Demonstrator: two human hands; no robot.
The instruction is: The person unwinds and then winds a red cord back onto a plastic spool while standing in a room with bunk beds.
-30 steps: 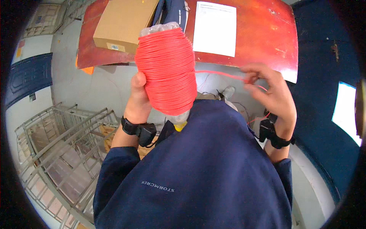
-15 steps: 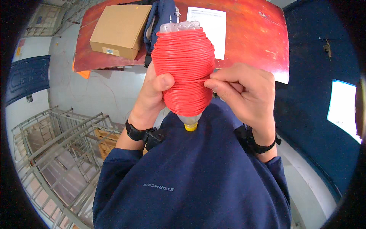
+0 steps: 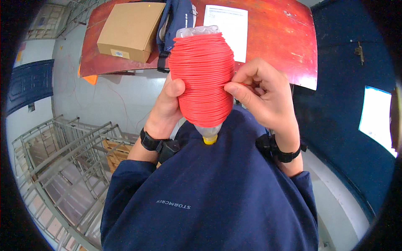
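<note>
A clear plastic bottle (image 3: 210,131) with a yellow cap, cap end toward me, is wound thickly with red cord (image 3: 203,75). My left hand (image 3: 166,106) is wrapped round the left side of the wound bottle, its thumb lying on the coils and its other fingers hidden behind. At the right side of the coils, my right hand (image 3: 261,92) pinches the red cord between thumb and forefinger. The bottle is held up in front of my chest, its base toward the table.
Beyond the bottle stands a red table (image 3: 276,42) bearing a cardboard box (image 3: 130,29), a dark blue bag (image 3: 178,21) and a white printed sheet (image 3: 228,29). Metal racks (image 3: 67,159) are at the lower left. A dark blue door (image 3: 343,104) is on the right.
My right hand has turned slightly and shifted a little left at the bottle's right edge, still pinching the cord. My left thumb has slid slightly left on the coils.
</note>
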